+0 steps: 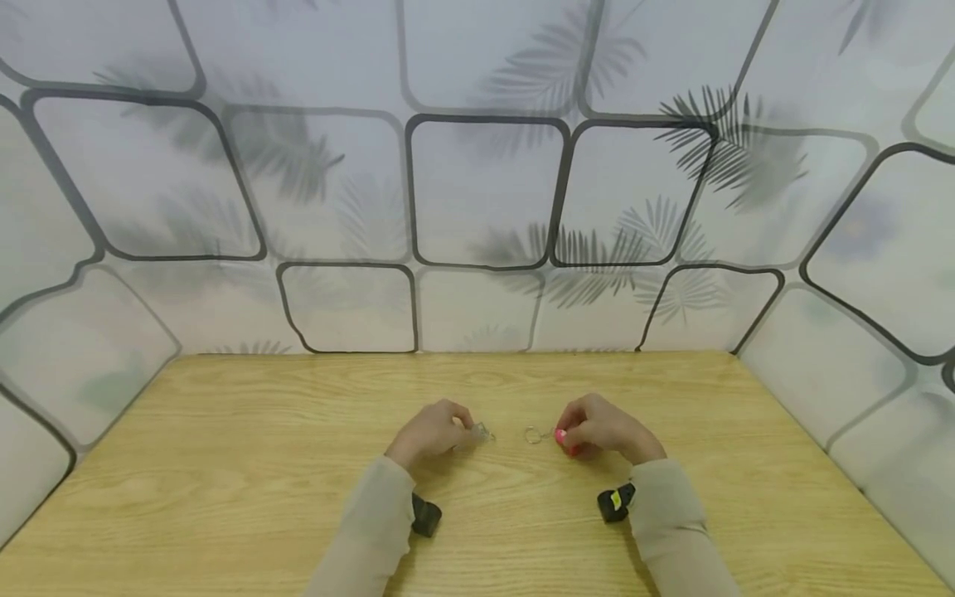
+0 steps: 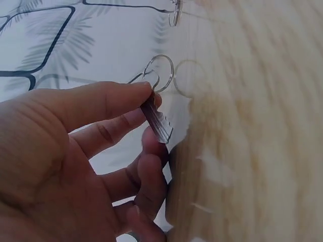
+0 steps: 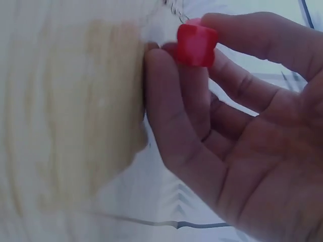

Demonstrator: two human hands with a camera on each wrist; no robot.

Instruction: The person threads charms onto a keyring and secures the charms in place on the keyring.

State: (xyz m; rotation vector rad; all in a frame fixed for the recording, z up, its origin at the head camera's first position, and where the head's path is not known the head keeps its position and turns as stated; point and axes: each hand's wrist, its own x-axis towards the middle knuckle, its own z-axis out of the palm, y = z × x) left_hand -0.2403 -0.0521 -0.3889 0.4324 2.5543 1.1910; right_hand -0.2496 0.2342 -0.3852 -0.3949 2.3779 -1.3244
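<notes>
Between thumb and fingers, my left hand [image 1: 433,433] pinches a small metal key [image 2: 160,123], whose toothed blade points down in the left wrist view. A thin ring [image 2: 172,70] shows just beyond those fingertips. To the right, my right hand [image 1: 608,429] pinches a small red and pink keychain charm [image 3: 197,48]. From the charm a short chain [image 3: 174,10] leads off; in the head view it ends in a metal ring [image 1: 526,435] pointing toward the left hand. A gap separates this ring from the key. Both hands are low over the table.
The light wood table [image 1: 261,464] spreads around both hands. Pale cloth walls [image 1: 477,199] with dark outlines and leaf patterns stand at its back and sides. Black wrist cameras [image 1: 427,516] are worn at the cuffs.
</notes>
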